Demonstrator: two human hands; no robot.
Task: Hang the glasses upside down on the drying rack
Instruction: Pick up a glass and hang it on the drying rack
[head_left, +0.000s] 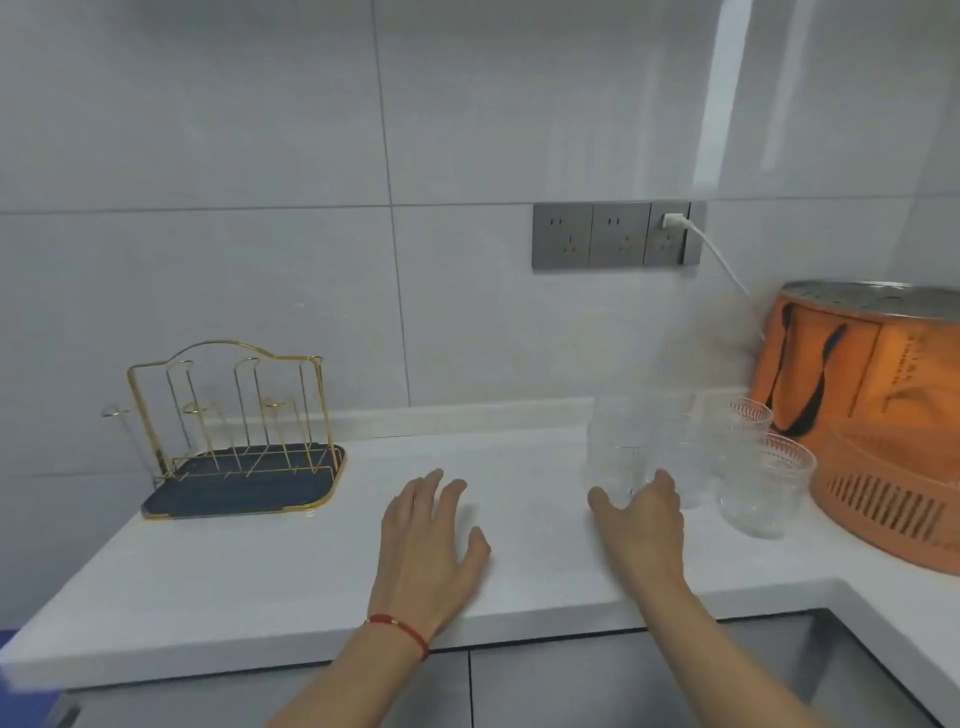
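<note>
Glasses (615, 457) near worktop (260, 571) right end: slick, fragile; my right grip (641, 512), wide, should wrap mid-wall.

Bright, even light; glare streak on wall tiles (727, 93) above outlets (615, 235); soft blur throughout; edges bowed.

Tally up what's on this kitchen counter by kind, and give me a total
Clear glasses: at least 4, grouped at the right; blur hides the exact count
Gold wire drying rack: 1, no glasses on it
Orange bag: 1
Orange appliance: 1
Total: at least 7
</note>
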